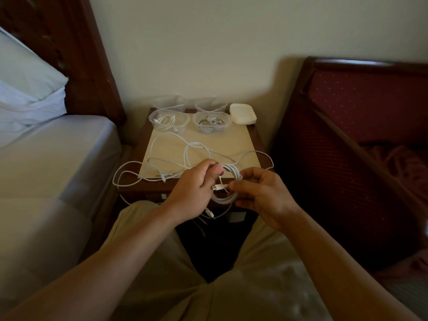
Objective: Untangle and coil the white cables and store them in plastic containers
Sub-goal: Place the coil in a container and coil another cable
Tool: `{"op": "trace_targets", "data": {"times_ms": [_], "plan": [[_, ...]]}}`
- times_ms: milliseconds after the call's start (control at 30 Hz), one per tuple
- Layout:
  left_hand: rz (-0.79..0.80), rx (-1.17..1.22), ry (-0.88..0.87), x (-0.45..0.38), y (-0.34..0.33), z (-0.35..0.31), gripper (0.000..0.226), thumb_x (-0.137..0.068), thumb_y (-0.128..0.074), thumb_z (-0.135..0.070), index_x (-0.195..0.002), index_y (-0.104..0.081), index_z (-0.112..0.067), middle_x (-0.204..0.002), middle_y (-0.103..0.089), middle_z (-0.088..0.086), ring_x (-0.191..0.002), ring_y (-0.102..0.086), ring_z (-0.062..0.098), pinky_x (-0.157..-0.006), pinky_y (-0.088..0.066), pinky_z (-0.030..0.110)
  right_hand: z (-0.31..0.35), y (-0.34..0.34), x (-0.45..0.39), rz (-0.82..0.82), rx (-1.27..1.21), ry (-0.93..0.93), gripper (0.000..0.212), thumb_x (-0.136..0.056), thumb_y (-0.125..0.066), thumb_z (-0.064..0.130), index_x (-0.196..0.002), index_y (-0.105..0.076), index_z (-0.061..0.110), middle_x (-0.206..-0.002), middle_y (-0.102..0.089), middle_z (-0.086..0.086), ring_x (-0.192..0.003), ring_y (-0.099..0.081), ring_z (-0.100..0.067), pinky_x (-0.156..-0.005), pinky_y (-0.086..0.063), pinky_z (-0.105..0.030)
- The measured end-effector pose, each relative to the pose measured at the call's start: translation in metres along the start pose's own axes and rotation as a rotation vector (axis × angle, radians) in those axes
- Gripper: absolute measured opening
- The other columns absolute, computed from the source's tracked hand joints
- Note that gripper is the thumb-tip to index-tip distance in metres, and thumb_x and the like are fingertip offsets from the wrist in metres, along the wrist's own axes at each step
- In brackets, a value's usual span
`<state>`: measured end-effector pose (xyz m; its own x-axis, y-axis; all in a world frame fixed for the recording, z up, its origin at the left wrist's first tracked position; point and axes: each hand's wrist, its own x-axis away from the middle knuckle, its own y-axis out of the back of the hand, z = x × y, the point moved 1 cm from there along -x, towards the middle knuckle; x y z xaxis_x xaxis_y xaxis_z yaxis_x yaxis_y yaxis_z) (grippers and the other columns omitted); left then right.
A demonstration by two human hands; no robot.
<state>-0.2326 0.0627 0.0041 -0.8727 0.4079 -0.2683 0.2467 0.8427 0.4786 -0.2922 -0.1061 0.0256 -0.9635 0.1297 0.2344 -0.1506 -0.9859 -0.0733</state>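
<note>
- Head view: the small wooden worktop (pixel 256 137) is hemmed in, with the bed (pixel 58 144) just beside its left edge, a dark red upholstered seat (pixel 361 117) along its right edge and the wall behind it.
- Four clear plastic containers stand in two rows along the far edge; the near-left container (pixel 167 120) and the near-right container (pixel 212 122) each hold a coiled white cable, and what the two behind them hold cannot be told.
- A stack of white lids (pixel 243 113) sits at the far right corner, just beside the near-right container.
- Loose cables (pixel 185 149) sprawl over the cream mat (pixel 236 140); one loop hangs past the worktop's front-left edge.
- Open room lies only at the near edge, above the person's knees, where both hands work.
- The left hand (pixel 194 193) has its fingers curled round the left side of a coiled white cable (pixel 228 184), thumb on top.
- The right hand (pixel 261 195) pinches the cable's plug end at the coil's middle, its other fingers curled against the coil's right side.
- A second plug end dangles below the left hand.
</note>
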Motion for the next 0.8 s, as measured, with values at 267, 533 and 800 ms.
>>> {"op": "trace_targets", "data": {"times_ms": [267,533,800], "plan": [[0.01,0.1,0.018,0.007,-0.006,0.0,0.03,-0.106,-0.046,-0.043,-0.091,-0.066,-0.027,-0.074,-0.064,0.002,-0.071,-0.062,0.017,-0.073,-0.052,0.046,-0.011,-0.005,-0.009,-0.239,0.588,0.256,0.024,-0.083,-0.082,0.025,-0.082,-0.061,0.013,-0.068,-0.067,-0.002,-0.056,-0.063,-0.006,-0.049,-0.05,-0.019],[-0.057,0.015,-0.011,0.003,-0.005,-0.014,0.027,-0.108,-0.044,-0.035,-0.093,-0.063,-0.023,-0.076,-0.066,0.004,-0.067,-0.06,0.018,-0.06,-0.048,0.031,-0.013,-0.004,-0.009,-0.044,0.384,0.27,0.011,-0.093,-0.067,0.02,-0.086,-0.064,0.013,-0.071,-0.069,-0.002,-0.066,-0.065,-0.018,-0.059,-0.055,-0.042],[-0.088,0.094,0.138,-0.005,0.005,-0.002,0.033,-0.108,-0.044,-0.038,-0.09,-0.066,-0.022,-0.086,-0.072,0.001,-0.082,-0.068,0.015,-0.078,-0.054,0.037,-0.015,0.015,-0.012,0.424,0.104,0.145,0.023,-0.102,-0.054,0.011,-0.111,-0.076,0.012,-0.085,-0.066,-0.005,-0.068,-0.052,-0.011,-0.067,-0.049,-0.025]]}}
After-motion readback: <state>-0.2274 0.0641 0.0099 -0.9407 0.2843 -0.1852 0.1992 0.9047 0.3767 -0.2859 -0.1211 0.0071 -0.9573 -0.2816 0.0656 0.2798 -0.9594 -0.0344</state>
